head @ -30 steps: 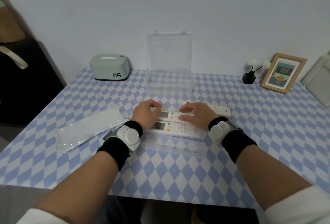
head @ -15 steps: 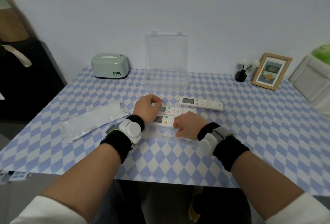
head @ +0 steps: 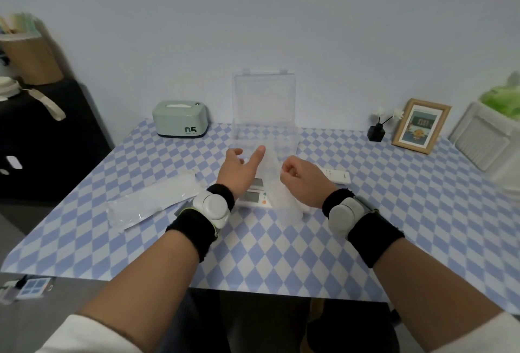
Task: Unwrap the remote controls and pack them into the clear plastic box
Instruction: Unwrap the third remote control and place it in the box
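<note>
Two white remotes (head: 254, 196) lie side by side on the checked table, partly hidden by my hands. A third remote (head: 339, 176) pokes out behind my right wrist. My right hand (head: 302, 176) is a closed fist that holds a clear wrapper (head: 282, 198) raised above the table; the wrapper hangs down between my hands. My left hand (head: 242, 169) hovers over the remotes with fingers apart, its index finger near the wrapper's top edge. The clear plastic box (head: 239, 138) stands open just beyond, its lid upright against the wall.
A second empty wrapper (head: 152, 200) lies on the table at the left. A green tissue box (head: 181, 119) stands at the back left. A small black vase (head: 376, 131) and a framed picture (head: 420, 126) stand at the back right. The table's front edge is close to me.
Both hands have risen off the two remotes. My right hand has picked up the clear wrapper from in front of them and lifted it; my left hand has opened.
</note>
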Available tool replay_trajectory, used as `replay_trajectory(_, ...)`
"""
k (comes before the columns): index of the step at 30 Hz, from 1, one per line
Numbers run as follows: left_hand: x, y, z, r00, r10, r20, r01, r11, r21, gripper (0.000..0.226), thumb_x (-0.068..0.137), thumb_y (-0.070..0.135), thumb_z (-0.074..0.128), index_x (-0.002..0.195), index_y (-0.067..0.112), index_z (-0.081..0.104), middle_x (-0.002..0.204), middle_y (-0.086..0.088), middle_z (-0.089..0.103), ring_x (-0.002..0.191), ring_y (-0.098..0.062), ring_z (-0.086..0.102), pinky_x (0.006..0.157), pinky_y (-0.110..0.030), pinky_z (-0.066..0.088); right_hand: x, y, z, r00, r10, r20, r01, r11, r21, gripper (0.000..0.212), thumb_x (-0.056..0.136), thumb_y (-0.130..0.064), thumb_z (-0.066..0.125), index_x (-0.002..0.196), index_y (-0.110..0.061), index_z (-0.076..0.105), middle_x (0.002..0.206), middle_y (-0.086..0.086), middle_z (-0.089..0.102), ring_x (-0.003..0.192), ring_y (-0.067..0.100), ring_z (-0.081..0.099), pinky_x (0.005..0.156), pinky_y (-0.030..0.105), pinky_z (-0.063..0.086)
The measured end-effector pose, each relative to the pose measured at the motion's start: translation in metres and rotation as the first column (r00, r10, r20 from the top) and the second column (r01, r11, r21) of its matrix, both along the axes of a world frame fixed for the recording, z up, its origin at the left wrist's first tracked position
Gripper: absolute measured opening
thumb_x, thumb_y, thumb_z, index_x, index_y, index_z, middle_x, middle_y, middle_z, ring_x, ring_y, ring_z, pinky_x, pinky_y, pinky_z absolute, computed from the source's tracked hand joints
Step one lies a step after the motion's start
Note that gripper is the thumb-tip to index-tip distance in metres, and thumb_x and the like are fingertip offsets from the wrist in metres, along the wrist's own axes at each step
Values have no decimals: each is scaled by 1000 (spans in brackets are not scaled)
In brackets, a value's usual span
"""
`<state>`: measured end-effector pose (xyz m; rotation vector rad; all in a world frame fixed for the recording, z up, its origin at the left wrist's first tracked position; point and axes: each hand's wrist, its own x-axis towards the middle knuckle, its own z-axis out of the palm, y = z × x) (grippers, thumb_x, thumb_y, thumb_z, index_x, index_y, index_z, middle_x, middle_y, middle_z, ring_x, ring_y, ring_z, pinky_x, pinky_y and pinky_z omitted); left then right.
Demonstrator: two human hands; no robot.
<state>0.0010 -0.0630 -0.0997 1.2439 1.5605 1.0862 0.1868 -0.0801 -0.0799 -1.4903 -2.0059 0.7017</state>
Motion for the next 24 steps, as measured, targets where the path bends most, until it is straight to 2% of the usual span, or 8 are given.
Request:
replay_trajectory(4,10,3,-2,894,-104,435,147,987,-67,86,89,37,79,154,12,29,116,-10,73,94,-19,76,83,-32,60,-4,1,1,991,33,-129,-46,994,-96,11,95,-13,49,85,-10,47,78,6,52,69,21,50,68,46,48)
replay_trajectory(6,12,9,-4,865,-84,494,122,992,-45,77,92,14,77,153,4,31,113,-13,73,96,-25,68,88,-35,59,-3,3,-1,983,37,-180,-60,991,-123,14,96,-10,47,83,-13,43,82,10,56,70,22,59,60,39,49)
replay_trajectory(9,10,13,-5,820,-99,564,137,990,-26,59,92,2,73,143,-3,46,123,-20,70,108,-33,68,105,-44,54,0,6,-5,963,13,-269,-65,981,-184,8,96,-7,46,88,-6,45,96,15,65,82,27,72,56,30,51)
replay_trajectory(12,11,16,-6,864,-175,473,172,984,49,29,91,-6,67,120,-1,68,110,-14,76,91,-28,70,87,-36,58,4,10,-10,957,-54,-285,-3,981,-196,7,93,-16,51,89,-13,47,82,-8,74,66,20,71,58,21,48)
replay_trajectory(14,12,17,-6,900,-177,399,160,984,76,22,88,-7,68,109,-1,69,89,-9,70,69,-18,61,69,-30,52,3,13,-13,956,-112,-271,64,982,-180,20,91,-33,61,99,-19,48,81,-5,75,62,15,72,60,24,48)
replay_trajectory(16,15,18,-6,922,-219,321,192,975,113,16,86,-6,69,101,-1,68,81,-7,67,65,-14,61,66,-27,51,3,16,-16,950,-141,-279,108,985,-131,36,89,-45,67,111,-25,46,85,1,74,60,11,72,57,21,49)
replay_trajectory(20,20,14,-4,908,-337,247,291,934,207,32,93,-8,60,120,6,70,105,-4,80,93,-19,76,79,-28,60,2,18,-18,958,-153,-243,158,987,4,26,95,-38,61,110,-23,47,81,1,73,54,12,72,56,32,56)
replay_trajectory(24,26,13,-2,953,-275,129,239,940,243,38,95,7,65,131,16,57,80,14,76,72,-3,71,64,-19,55,-3,15,-18,949,-141,-282,149,989,8,29,103,-38,44,92,-12,50,69,3,71,52,13,69,50,37,54)
